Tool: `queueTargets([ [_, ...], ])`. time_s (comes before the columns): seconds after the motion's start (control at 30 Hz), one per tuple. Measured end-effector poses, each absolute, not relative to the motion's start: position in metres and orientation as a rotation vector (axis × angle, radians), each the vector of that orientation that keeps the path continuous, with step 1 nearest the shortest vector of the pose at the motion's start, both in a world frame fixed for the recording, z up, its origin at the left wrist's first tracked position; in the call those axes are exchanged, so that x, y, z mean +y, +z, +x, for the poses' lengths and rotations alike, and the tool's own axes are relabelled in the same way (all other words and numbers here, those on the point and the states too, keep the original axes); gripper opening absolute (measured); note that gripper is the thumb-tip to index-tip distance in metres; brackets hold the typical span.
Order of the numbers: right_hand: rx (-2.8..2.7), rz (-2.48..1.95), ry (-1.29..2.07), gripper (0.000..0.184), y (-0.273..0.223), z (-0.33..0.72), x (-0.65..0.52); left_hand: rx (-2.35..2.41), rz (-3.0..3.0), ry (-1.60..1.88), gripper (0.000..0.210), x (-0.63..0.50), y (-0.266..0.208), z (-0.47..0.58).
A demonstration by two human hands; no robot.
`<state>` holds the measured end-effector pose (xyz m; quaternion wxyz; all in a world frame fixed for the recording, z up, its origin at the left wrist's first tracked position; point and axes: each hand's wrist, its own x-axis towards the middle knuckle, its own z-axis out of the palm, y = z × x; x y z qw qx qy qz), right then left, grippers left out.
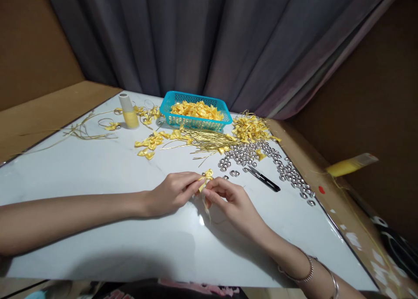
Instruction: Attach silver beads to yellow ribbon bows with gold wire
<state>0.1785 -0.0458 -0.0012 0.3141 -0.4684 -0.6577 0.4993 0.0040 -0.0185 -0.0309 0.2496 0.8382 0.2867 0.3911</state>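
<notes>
Yellow bow [209,173] is held up nearer the wearer than the blue basket [166,109], well apart from it; long axis apparently slanted, upper end toward the basket's right. Both hands about equally near. Left hand [173,191]: thumb and forefinger closed on the bow's left side. Right hand [230,197]: fingers curled, thumb and forefinger almost together at the lower right edge, pale thread [207,208] hanging below; whether bow or thread is gripped cannot be told. Gold ties [212,140] are spread just before the basket, silver beads [243,154] scattered on the desk [98,177] to its near right.
</notes>
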Motion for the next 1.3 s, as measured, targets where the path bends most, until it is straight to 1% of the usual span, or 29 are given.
queueTargets([
  [0.17,-1.785,-1.226,1.292,0.018,0.001,0.178,-0.045,0.740,2.307,1.057,0.027,-0.019,-0.032,0.004],
  [0.3,-1.718,-1.276,1.368,0.018,0.003,0.176,-0.046,0.747,2.293,1.075,0.027,-0.018,-0.031,0.004],
  [0.63,-1.535,-1.132,1.864,0.018,0.018,0.197,-0.038,0.909,2.176,1.036,0.027,-0.016,-0.032,0.003],
  [0.73,-1.655,-1.148,1.766,0.022,0.024,0.203,-0.038,0.973,2.078,0.998,0.026,-0.013,-0.034,0.002],
  [0.9,-1.962,-1.183,1.098,0.016,0.031,0.211,-0.039,1.078,1.915,0.990,0.029,-0.004,-0.033,0.002],
  [0.97,-2.003,-1.183,0.948,0.016,0.035,0.215,-0.040,1.115,1.829,0.999,0.032,0.001,-0.033,0.002],
  [1.07,-2.052,-1.112,0.987,0.016,0.041,0.218,-0.043,1.146,1.697,1.009,0.034,0.006,-0.032,0.001],
  [1.3,-2.002,-0.826,1.397,0.018,0.053,0.226,-0.047,1.172,1.562,0.999,0.034,0.013,-0.034,0.001],
])
